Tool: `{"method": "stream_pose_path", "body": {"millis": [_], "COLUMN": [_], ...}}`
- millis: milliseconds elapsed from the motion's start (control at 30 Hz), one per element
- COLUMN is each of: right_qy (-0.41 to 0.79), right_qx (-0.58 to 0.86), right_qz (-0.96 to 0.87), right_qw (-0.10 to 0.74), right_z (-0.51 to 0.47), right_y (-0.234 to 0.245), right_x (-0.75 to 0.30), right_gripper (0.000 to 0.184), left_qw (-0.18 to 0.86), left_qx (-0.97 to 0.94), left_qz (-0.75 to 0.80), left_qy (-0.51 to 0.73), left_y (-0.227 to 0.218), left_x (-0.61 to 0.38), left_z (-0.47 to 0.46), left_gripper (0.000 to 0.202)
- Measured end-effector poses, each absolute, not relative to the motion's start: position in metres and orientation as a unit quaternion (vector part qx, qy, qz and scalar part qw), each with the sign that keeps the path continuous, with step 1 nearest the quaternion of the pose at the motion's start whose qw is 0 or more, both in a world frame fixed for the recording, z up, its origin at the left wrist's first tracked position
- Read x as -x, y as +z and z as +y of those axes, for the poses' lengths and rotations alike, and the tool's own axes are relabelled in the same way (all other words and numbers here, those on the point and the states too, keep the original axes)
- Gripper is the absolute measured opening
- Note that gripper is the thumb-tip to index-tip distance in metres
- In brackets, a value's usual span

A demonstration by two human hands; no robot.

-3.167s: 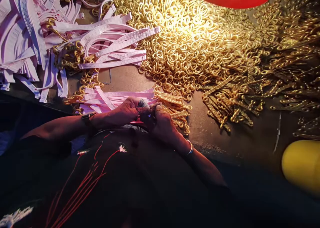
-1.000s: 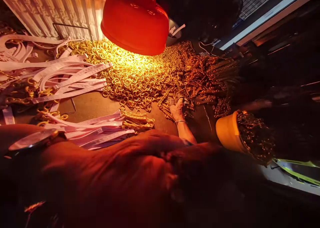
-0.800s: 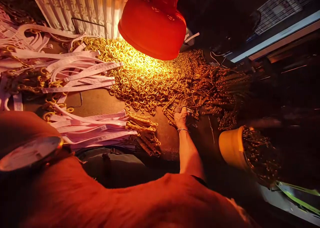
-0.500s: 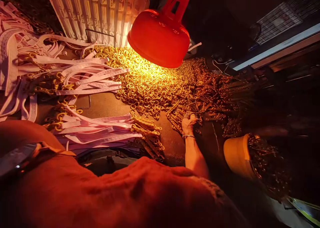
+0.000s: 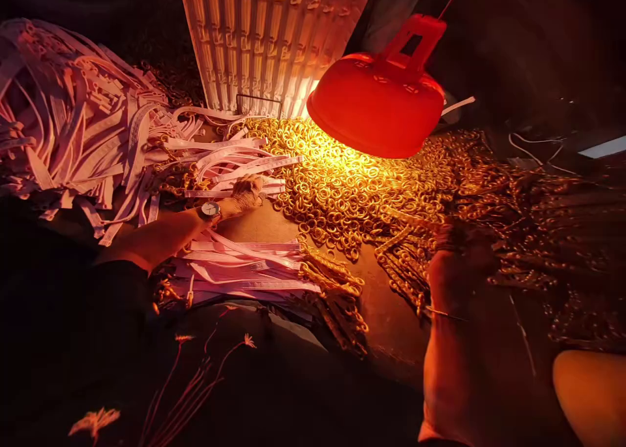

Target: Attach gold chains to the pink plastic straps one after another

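Observation:
My left hand [image 5: 248,194], with a watch [image 5: 210,209] on its wrist, is over the pink straps [image 5: 235,173] on the table. Its fingers are curled in among the strap ends and look closed on one. My right hand [image 5: 462,241] lies in deep shadow at the near edge of the gold-coloured chain pieces [image 5: 403,264]. I cannot make out its fingers or what is in them. Between my hands spreads a heap of gold-coloured rings [image 5: 327,186]. Nearer me, a bundle of pink straps [image 5: 244,264] has chain ends [image 5: 335,284] on its right.
A red lamp [image 5: 376,104] hangs low over the heap. Behind stands a ribbed, pale panel [image 5: 259,42]. A large tangle of pink straps [image 5: 73,127] fills the far left. A yellow container [image 5: 591,388] stands at the lower right.
My view has swung left, so things sit further right. My left arm, earlier close to the camera at lower left, now reaches onto the straps. My right hand stays by the chains.

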State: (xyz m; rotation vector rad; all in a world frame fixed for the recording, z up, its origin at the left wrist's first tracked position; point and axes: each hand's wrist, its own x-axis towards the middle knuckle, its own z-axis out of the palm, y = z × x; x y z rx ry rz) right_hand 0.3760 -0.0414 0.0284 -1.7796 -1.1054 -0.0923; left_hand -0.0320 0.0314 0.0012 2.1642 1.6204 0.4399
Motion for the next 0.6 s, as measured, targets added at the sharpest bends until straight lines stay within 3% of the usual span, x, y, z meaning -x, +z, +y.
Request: {"method": "stream_pose_path", "body": {"millis": [67, 200, 433, 600], "right_qy": [0.069, 0.293, 0.394, 0.454], "right_qx": [0.703, 0.616, 0.545, 0.528], "right_qz": [-0.46, -0.44, -0.515, -0.511], "right_qw": [0.539, 0.584, 0.532, 0.504], "right_z": [-0.036, -0.028, -0.023, -0.022], "right_y": [0.022, 0.005, -0.024, -0.038], "right_x": [-0.348, -0.293, -0.246, -0.245], "right_gripper": [0.016, 0.024, 0.025, 0.027], "left_qw": [0.156, 0.175, 0.165, 0.198], "left_qx": [-0.785, -0.788, -0.766, -0.743], "left_qz": [0.589, 0.581, 0.601, 0.59], "left_qy": [0.113, 0.107, 0.156, 0.245], "left_y": [-0.005, -0.019, -0.054, -0.051], "left_x": [0.027, 0.023, 0.023, 0.026], "left_z": [0.032, 0.038, 0.057, 0.06], "left_gripper": [0.028, 0.033, 0.027, 0.011]}}
